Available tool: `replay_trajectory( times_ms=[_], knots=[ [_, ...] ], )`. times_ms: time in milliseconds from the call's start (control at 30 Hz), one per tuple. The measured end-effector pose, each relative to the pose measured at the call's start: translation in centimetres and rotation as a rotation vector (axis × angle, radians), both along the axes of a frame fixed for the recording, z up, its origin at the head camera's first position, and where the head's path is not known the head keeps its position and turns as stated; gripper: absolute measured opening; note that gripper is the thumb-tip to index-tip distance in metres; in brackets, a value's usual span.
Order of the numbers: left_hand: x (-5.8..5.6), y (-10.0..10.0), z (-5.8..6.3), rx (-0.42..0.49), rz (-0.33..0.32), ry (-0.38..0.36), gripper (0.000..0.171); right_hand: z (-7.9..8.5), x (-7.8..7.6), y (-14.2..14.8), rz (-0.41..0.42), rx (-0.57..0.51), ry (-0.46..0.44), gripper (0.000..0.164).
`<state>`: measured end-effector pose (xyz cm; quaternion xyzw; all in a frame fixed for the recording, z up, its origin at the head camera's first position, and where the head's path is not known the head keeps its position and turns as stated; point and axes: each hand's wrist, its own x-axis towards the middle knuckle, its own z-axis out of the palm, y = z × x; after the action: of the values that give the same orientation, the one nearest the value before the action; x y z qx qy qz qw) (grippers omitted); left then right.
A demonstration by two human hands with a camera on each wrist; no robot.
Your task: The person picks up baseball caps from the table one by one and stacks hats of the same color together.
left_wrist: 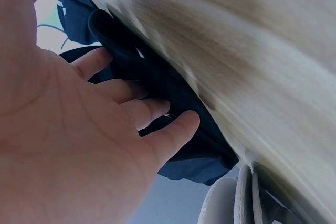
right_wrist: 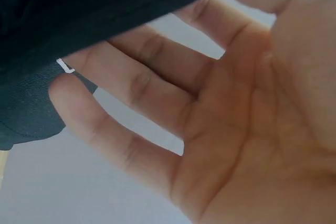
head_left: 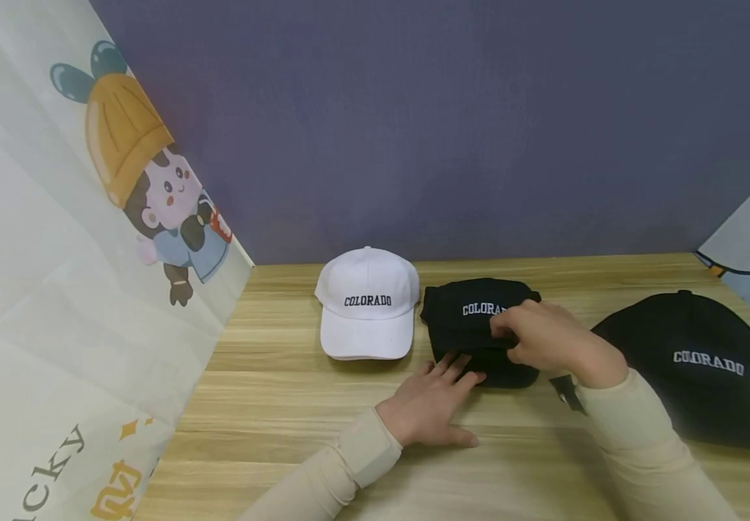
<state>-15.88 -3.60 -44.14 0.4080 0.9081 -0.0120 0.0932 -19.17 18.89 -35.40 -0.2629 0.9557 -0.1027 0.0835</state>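
Note:
A black cap [head_left: 479, 333] lettered COLORADO lies in the middle, its crown low and flattened, its brim toward the person. My right hand [head_left: 547, 336] reaches over its right side and pinches the black fabric between thumb and fingers, covering the last letters. In the right wrist view a dark edge of the cap [right_wrist: 105, 24] crosses in front of the fingers. Spread and nearly straight, the fingers of my left hand [head_left: 432, 405] rest on the front left of the brim. The left wrist view shows their tips against the dark cloth [left_wrist: 178, 95].
A white COLORADO cap [head_left: 368, 304] stands left of the black one. To the right sits a larger black COLORADO cap [head_left: 694, 354], partly behind the right forearm, with a small dark tag [head_left: 568, 394] beside it. A blue-grey panel [head_left: 447, 130] rises behind the wooden table [head_left: 271, 405].

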Motion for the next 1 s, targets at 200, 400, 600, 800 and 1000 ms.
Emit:
replay_trajectory(
  times_ms=[200,400,600,800,1000],
  knots=[
    [-0.1,0.0,0.1,0.003,0.004,-0.002,0.09,-0.1,0.0,-0.3,0.017,0.009,0.023,0.021],
    [0.0,0.0,0.3,0.003,-0.009,0.032,0.087,-0.4,-0.1,-0.6,0.015,0.023,0.0,0.022],
    [0.4,0.1,0.8,-0.002,-0.022,0.066,0.085,-0.5,-0.1,-0.8,0.016,0.026,-0.023,0.025],
    [0.7,0.5,1.3,0.015,-0.076,0.126,0.072,-0.6,-0.2,-0.7,0.017,0.034,-0.018,0.025],
    [0.6,0.8,1.7,0.149,-0.112,0.263,0.034,-0.8,-0.4,-0.6,0.021,0.024,-0.027,0.026]
  ],
)
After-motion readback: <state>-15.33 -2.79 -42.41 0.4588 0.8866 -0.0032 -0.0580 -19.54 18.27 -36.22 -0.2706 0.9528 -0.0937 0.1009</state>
